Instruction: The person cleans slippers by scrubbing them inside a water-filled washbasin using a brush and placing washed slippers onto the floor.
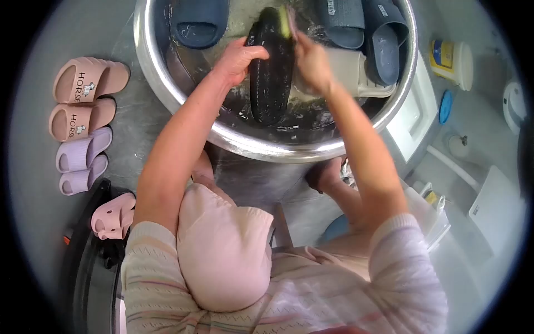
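A wet black slipper (271, 89) is tilted lengthwise over the large metal basin (261, 149). My left hand (236, 61) grips its left edge, thumb across the dark surface. In my right hand (312, 62) is a scrub brush (286, 22) with yellow-green bristles and a pinkish back, pressed against the slipper's upper right side. Motion blurs that hand and the brush a little. Water covers the basin's bottom. Around the slipper lie a dark blue slide (200, 25) at left, two more blue slides (384, 53) at right and a beige slipper (347, 72).
Pink slippers (105, 78) and lilac slippers (83, 150) line the grey floor at left, with a pink clog (113, 216) below. Beyond the basin at right are a white tray (414, 117), a yellow-labelled bucket (451, 62) and a blue lid (445, 107). My knees flank the basin's near side.
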The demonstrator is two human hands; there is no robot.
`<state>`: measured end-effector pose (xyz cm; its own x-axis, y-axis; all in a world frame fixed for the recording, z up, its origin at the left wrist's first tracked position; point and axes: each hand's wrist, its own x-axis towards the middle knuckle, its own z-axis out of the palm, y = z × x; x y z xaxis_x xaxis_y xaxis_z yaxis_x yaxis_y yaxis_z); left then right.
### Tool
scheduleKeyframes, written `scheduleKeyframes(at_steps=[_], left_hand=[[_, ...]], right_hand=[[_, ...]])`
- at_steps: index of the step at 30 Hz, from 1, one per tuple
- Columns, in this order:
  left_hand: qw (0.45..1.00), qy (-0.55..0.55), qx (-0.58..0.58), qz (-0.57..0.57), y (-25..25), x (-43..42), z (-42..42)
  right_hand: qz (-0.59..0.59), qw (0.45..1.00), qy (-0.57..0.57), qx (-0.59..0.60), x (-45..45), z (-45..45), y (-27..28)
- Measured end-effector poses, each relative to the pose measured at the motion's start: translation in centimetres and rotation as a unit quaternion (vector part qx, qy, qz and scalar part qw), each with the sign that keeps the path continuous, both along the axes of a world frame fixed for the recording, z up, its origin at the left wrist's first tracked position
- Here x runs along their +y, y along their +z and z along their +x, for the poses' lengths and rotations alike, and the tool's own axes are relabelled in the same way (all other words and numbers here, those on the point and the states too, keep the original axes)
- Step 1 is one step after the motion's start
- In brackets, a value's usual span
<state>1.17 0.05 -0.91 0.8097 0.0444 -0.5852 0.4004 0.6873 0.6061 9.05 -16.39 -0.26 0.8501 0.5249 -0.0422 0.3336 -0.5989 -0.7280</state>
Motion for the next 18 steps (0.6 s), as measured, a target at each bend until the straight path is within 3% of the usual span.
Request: scheduleKeyframes(at_steps=[1,3,5,7,10,11,12,14,15,18], left_hand=[[1.000,-0.011,0.000,0.003,0.2,0.0,-0.3],[0.999,0.030,-0.013,-0.044,0.0,0.9,-0.5],[0.994,0.089,-0.020,-0.068,-0.5,1.5,-0.1],[0.987,0.146,-0.007,-0.066,-1.5,1.1,0.2],[0.991,0.112,0.025,-0.066,-1.7,0.9,0.5],[0.993,0.094,0.034,-0.070,-1.9,0.8,0.3],[0.994,0.075,0.042,-0.072,-1.4,0.6,0.1],[0.994,0.080,0.017,-0.077,-1.2,0.1,0.0],[0.993,0.085,0.006,-0.079,-1.0,0.2,-0.2],[0.988,0.137,0.007,-0.065,-0.8,1.6,-0.2]], right_hand=[[-0.123,0.970,-0.072,0.197,2.1,1.1,3.8],[-0.017,0.988,-0.058,0.140,2.0,1.0,1.2],[-0.077,0.996,-0.023,0.036,1.1,-2.4,2.9],[0.003,0.999,0.034,0.022,-1.2,-7.3,3.9],[-0.023,0.996,0.033,0.075,-2.8,-10.5,5.4],[0.012,0.999,0.049,-0.013,-2.0,-8.4,4.0],[-0.069,0.994,-0.013,0.087,-0.2,-6.1,4.3],[-0.067,0.997,-0.023,0.042,2.8,-1.0,2.4],[-0.086,0.993,-0.017,0.080,3.8,0.2,2.5],[-0.082,0.990,0.040,0.109,1.5,-4.4,4.7]])
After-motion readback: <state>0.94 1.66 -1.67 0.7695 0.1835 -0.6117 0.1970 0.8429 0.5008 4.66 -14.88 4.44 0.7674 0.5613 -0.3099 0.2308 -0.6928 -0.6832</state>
